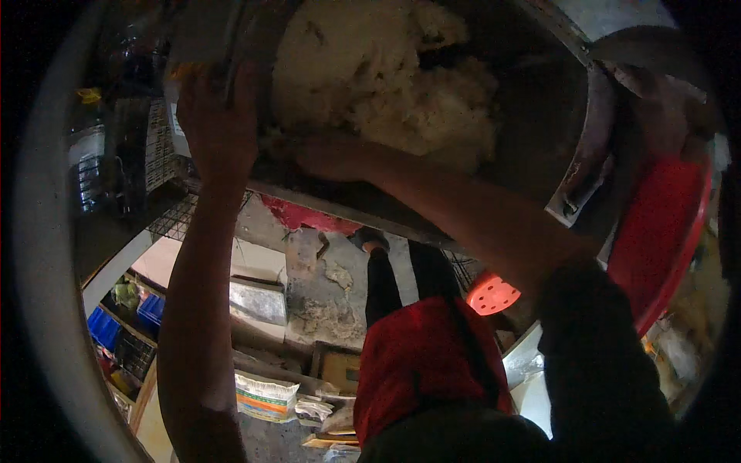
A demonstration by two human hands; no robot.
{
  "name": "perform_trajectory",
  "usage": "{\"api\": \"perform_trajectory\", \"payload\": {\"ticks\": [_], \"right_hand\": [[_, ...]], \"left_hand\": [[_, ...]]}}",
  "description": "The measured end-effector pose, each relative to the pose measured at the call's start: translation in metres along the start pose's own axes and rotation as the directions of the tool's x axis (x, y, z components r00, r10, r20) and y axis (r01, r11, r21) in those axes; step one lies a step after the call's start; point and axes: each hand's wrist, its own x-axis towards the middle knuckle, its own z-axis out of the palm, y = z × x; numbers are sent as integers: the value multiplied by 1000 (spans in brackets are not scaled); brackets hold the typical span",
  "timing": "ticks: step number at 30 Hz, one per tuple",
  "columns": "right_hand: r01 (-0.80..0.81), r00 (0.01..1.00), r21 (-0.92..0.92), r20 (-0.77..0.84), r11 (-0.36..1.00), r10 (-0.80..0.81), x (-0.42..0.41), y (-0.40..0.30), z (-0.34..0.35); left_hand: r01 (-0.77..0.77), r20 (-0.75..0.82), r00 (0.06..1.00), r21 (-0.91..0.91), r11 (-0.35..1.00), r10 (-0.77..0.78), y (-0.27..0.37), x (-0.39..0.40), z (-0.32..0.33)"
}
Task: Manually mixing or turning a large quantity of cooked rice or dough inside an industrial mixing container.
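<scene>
A large pale, lumpy mass, perhaps dough (376, 75), lies in a dark, wide tray or basin (532, 133) at the top of the view. My right hand (324, 156) is low at the near left edge of the mass; its fingers are lost in shadow, so what they touch is unclear. My left hand (217, 116) is raised to the left of the mass, at a dark upright edge beside a pale box-like thing. Its fingers look bent around that edge, but dim light hides the grip.
A big red basin (660, 231) stands at the right. Left are wire racks (159, 144) and blue crates (104, 329). A perforated orange-red stool top (494, 294) is below the tray, with a printed sack (266, 396) on the floor.
</scene>
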Motion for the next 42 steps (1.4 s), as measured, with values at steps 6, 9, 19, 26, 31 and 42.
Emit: {"api": "perform_trajectory", "payload": {"ticks": [6, 9, 19, 26, 31, 42], "right_hand": [[93, 982, -236, -140, 967, -129, 20, 56, 22], [5, 987, -354, 152, 935, 52, -17, 29, 1], [424, 895, -354, 22, 833, -446, 16, -20, -8], [104, 994, 16, 34, 994, -104, -95, 68, -7], [557, 668, -645, 722, 523, 178, -127, 17, -48], [290, 947, -697, 310, 656, -89, -177, 55, -9]], "left_hand": [[-133, 0, 991, 133, 982, 134, 0, 2, -2], [52, 7, 999, -12, 999, -51, 4, -2, -8], [-231, -45, 973, -170, 958, 226, 0, -6, -3], [-219, -94, 972, -50, 975, 214, -7, 0, -2], [-499, 81, 845, 478, 723, 529, -29, 0, -4], [-485, -85, 848, 272, 831, 523, -8, 0, 4]]}}
